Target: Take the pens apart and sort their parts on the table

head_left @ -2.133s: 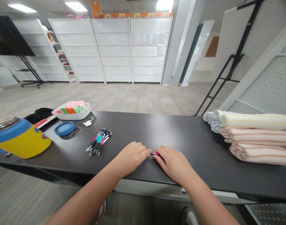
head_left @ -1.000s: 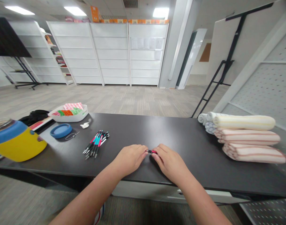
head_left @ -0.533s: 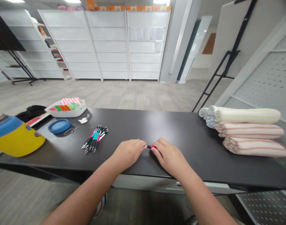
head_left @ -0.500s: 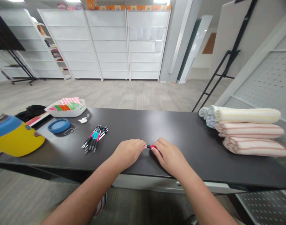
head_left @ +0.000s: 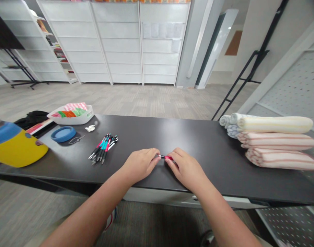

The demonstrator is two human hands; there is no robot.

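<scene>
A pink-and-black pen (head_left: 165,157) lies crosswise between my two hands, just above the dark tabletop (head_left: 157,132). My left hand (head_left: 141,165) is closed at its silver tip end, fingers pinched together. Around the pink barrel, my right hand (head_left: 184,168) grips with thumb and fingers, hiding that end. To the left of my hands, a loose pile of pens (head_left: 104,148) in pink, turquoise, black and white rests on the table.
Rolled striped towels (head_left: 277,140) are stacked at the right. On the left are a yellow-and-blue container (head_left: 16,145), a blue ring-shaped lid (head_left: 63,134), a white crumpled piece (head_left: 90,128) and a white basket (head_left: 73,119) of colourful items. A black stand (head_left: 245,79) rises behind.
The camera view has tilted slightly downward. My fingers have shifted a little on the pen, and more of its pink barrel shows. The pile of pens has not moved.
</scene>
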